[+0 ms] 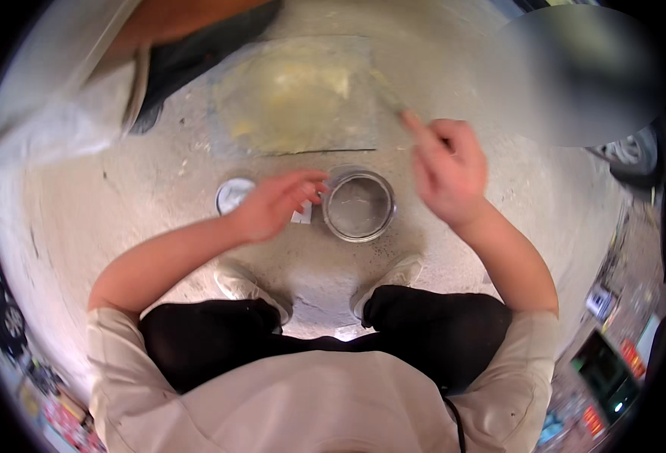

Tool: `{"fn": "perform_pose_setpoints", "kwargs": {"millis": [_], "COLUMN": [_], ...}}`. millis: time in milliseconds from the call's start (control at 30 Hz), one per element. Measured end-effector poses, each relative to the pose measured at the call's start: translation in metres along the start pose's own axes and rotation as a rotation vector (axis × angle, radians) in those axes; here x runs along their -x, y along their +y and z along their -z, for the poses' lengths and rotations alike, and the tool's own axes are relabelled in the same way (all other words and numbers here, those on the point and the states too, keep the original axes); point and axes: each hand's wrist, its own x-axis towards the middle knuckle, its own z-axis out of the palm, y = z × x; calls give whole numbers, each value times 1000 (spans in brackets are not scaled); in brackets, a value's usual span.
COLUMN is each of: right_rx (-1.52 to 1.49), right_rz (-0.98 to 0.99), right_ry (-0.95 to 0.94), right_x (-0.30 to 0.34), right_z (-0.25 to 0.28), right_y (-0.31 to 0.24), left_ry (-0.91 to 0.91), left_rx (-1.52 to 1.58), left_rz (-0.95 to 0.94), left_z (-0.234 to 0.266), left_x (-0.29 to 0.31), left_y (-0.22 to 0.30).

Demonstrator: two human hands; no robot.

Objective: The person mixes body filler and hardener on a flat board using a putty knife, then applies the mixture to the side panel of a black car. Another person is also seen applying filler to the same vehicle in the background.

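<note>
Rather blurred tool (389, 93) in right hand (451, 164), yellow-smeared sheet (344, 134) indistinct

From where I stand I can read no words or numbers, neither on the open round tin (358, 238) nor on the small white piece (301, 215) beside it; over to the right, the blue-and-white container (602, 302) and red packets (633, 358) look too small and blurred for reading
</note>
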Motion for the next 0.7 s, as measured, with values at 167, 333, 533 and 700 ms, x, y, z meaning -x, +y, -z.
{"fn": "perform_pose_setpoints", "kwargs": {"millis": [167, 333, 533, 700], "right_rx": [217, 407, 395, 345], "right_rz": [124, 60, -135, -302], "right_ry": [-32, 83, 110, 194], "right_x": [7, 36, 104, 211], "right_z": [34, 72, 103, 169], "right_y": [-5, 2, -12, -21], "left_ry": [121, 214, 234, 113], "left_rx": [328, 277, 178, 263], "left_rz": [-33, -6, 31, 91], "left_z": [-73, -116, -170, -193], "left_x": [-42, -77, -91, -128], "left_y": [85, 111, 109, 93]}}
